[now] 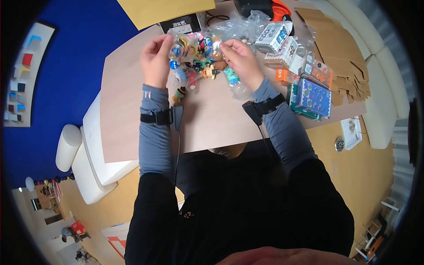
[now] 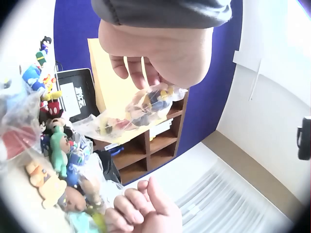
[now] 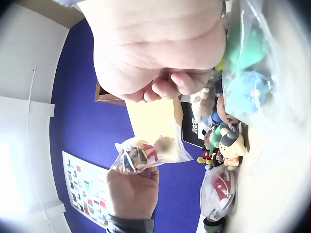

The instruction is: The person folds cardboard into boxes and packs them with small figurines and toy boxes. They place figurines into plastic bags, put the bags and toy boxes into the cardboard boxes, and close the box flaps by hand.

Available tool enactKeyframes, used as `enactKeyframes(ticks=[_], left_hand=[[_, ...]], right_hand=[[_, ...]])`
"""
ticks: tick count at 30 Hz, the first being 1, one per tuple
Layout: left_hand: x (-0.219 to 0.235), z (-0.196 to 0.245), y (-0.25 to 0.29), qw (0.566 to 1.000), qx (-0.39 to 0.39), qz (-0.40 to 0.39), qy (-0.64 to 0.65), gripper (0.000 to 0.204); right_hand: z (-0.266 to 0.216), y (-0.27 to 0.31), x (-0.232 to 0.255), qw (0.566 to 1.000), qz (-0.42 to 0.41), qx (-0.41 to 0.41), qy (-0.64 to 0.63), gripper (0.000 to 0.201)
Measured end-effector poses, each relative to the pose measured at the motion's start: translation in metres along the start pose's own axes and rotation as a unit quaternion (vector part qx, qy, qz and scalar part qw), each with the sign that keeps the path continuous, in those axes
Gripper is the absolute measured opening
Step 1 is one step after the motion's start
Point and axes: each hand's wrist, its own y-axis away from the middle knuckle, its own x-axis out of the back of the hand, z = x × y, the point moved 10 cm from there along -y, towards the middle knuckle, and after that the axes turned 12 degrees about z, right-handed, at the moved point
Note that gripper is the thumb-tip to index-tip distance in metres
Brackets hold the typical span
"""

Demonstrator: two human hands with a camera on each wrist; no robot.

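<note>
My left hand [image 1: 157, 59] pinches a clear plastic bag [image 3: 138, 158] with a small toy figurine inside, raised above the table. In the left wrist view the bagged figurine [image 2: 150, 104] hangs under the fingertips, in blue and yellow colours. My right hand [image 1: 243, 62] is held up across from it, fingers loosely curled and thumb apart, with nothing in it. Between and beneath both hands lies a pile of toy figurines [image 1: 208, 72], some loose, some bagged. A green-and-blue bagged figurine [image 3: 248, 92] lies under the right wrist.
Printed toy boxes [image 1: 313, 98] stand at the table's right, beside flattened brown cardboard [image 1: 340, 57]. Crumpled clear plastic bags [image 1: 240, 27] lie behind the pile. A black box [image 1: 181, 24] and a yellow sheet [image 1: 163, 11] are at the back. Brown paper [image 1: 128, 97] covers the table.
</note>
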Motion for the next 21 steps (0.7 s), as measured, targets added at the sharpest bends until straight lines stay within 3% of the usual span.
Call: enactKeyframes(ticks=[2, 3, 7, 10, 12, 16, 19, 21], left_hand=[[0.006, -0.005, -0.017, 0.99, 0.027, -0.009, -0.14, 0.014], [0.003, 0.006, -0.018, 0.992, -0.019, -0.011, -0.123, 0.016], [0.007, 0.013, -0.012, 0.987, -0.01, -0.005, -0.16, 0.016], [0.009, 0.008, -0.011, 0.983, -0.046, -0.012, -0.175, 0.016], [0.019, -0.012, -0.012, 0.978, 0.035, -0.006, -0.207, 0.017], [0.005, 0.003, 0.001, 0.99, -0.006, -0.047, -0.133, 0.017], [0.009, -0.001, -0.01, 0.973, 0.007, -0.035, -0.23, 0.017], [0.006, 0.016, -0.009, 0.993, -0.06, -0.014, -0.102, 0.014]], right_hand=[[0.002, 0.0, 0.001, 1.0, -0.001, -0.006, -0.004, 0.016], [0.002, -0.003, 0.003, 1.0, 0.004, -0.011, -0.006, 0.016], [0.003, -0.003, 0.005, 1.0, 0.009, -0.016, -0.003, 0.017], [0.003, -0.004, 0.006, 1.0, 0.005, -0.016, -0.008, 0.018], [0.003, -0.003, 0.004, 1.0, 0.003, -0.008, 0.003, 0.018], [0.009, -0.002, 0.008, 1.0, 0.002, -0.021, -0.015, 0.019], [0.003, -0.008, 0.004, 1.0, 0.004, -0.012, -0.006, 0.018], [0.005, -0.006, 0.008, 1.0, 0.013, -0.005, -0.009, 0.018]])
